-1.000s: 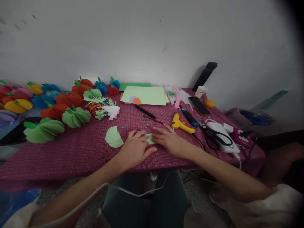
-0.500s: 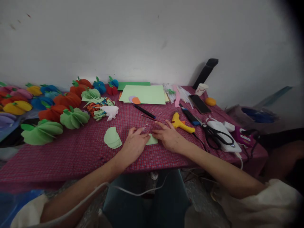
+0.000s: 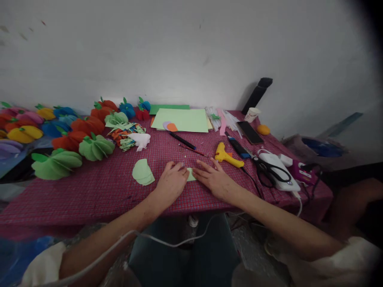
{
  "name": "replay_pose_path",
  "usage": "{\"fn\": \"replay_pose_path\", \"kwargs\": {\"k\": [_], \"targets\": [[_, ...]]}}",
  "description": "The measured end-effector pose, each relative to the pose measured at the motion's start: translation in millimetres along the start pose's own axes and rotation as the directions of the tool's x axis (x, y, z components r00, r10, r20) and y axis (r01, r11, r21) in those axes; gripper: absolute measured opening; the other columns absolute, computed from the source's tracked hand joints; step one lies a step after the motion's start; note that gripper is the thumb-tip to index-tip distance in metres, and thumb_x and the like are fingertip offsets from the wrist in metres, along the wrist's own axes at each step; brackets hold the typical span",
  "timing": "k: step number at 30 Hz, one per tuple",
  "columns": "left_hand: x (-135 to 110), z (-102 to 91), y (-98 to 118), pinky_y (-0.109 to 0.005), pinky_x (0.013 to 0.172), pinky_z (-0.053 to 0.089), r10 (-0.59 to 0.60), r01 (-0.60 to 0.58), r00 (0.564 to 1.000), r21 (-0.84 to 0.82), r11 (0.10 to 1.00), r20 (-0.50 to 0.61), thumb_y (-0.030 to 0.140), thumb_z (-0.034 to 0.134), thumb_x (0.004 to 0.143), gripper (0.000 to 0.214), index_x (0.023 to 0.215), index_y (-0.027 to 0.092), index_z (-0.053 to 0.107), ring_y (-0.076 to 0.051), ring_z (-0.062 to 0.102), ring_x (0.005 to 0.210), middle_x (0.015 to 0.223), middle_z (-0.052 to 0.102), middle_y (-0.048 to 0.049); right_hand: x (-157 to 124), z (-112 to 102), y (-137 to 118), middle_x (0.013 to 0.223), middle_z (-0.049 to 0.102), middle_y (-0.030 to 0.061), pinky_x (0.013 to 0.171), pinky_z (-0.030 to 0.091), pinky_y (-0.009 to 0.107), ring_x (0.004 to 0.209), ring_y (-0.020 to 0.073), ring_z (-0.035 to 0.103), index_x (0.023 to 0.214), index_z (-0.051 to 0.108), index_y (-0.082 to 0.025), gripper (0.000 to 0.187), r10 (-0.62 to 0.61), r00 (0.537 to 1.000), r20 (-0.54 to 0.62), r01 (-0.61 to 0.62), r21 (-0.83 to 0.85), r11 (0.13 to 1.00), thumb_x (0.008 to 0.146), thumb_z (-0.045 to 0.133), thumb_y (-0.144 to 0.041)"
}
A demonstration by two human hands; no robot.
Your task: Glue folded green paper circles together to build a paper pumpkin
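A small piece of light green paper lies on the checked tablecloth between my two hands, its ends covered by my fingers. My left hand presses its left end with curled fingers held close together. On the right end, my right hand rests flat with fingers spread. Left of my hands is a small stack of light green rounded paper pieces. A yellow glue gun lies just beyond my right hand. A thin reddish pencil-like stick lies in front of my fingers.
Several paper pumpkins crowd the left side near paper scraps. Light green sheets lie at the back with a black pen before them. A utility knife, phone, paper cup, scissors and white power bank occupy the right.
My right hand has drawn back slightly, uncovering more of the thin stick. Both hands stay on the green paper. The view has shifted slightly.
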State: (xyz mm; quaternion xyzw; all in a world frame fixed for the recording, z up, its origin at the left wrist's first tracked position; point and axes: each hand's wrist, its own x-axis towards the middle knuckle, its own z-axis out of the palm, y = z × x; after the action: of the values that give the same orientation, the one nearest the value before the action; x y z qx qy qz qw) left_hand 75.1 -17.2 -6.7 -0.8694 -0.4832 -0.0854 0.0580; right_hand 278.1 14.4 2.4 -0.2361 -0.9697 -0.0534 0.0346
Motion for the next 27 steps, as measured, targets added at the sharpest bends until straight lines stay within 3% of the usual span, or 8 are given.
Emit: {"fn": "replay_pose_path", "kwargs": {"k": [4,13,21,27], "targets": [[-7.3,-4.4,7.3,-0.050,0.095,0.034,-0.022,0.020,0.999,0.054,0.998,0.039,0.008,0.034,0.088,0.029,0.104,0.012,0.058,-0.026,0.047,0.115,0.107,0.064,-0.0111,-5.1,-2.3,-4.0,0.135,0.050,0.0063,0.106,0.012,0.062,0.136,0.0258,0.020,0.130,0.045,-0.019,0.042,-0.013,1.000,-0.015,0.013,-0.012,1.000,0.089,0.040,-0.013],[-31.8,-8.7,23.2,-0.050,0.100,0.027,-0.013,-0.002,0.993,0.123,0.992,0.121,0.007,0.027,0.088,0.041,0.121,0.012,0.051,-0.025,0.045,0.120,0.126,0.056,-0.0128,-3.8,-3.5,-4.9,0.135,0.049,0.0056,0.106,0.008,0.062,0.136,0.0253,0.020,0.129,0.046,-0.019,0.039,-0.054,0.998,-0.018,0.054,0.002,0.999,0.091,0.039,-0.015],[-32.8,-10.5,19.7,-0.053,0.097,0.029,-0.030,0.022,0.995,0.075,0.997,0.098,0.008,0.030,0.086,0.043,0.122,0.014,0.052,-0.028,0.044,0.120,0.123,0.057,-0.0133,-2.1,-8.5,-4.1,0.132,0.053,0.0057,0.106,0.007,0.060,0.136,0.0240,0.022,0.129,0.047,-0.020,0.043,-0.080,0.997,0.022,0.079,0.061,0.995,0.087,0.043,-0.011],[-28.5,-10.3,11.3,-0.048,0.097,0.027,-0.074,0.074,0.997,-0.001,0.997,-0.021,0.011,0.037,0.085,0.036,0.115,0.019,0.056,-0.026,0.043,0.119,0.113,0.065,-0.0063,5.4,-8.1,3.1,0.133,0.052,0.0047,0.107,0.007,0.058,0.136,0.0236,0.020,0.126,0.050,-0.022,0.045,0.006,1.000,-0.007,-0.005,0.091,0.996,0.084,0.044,-0.008]]}}
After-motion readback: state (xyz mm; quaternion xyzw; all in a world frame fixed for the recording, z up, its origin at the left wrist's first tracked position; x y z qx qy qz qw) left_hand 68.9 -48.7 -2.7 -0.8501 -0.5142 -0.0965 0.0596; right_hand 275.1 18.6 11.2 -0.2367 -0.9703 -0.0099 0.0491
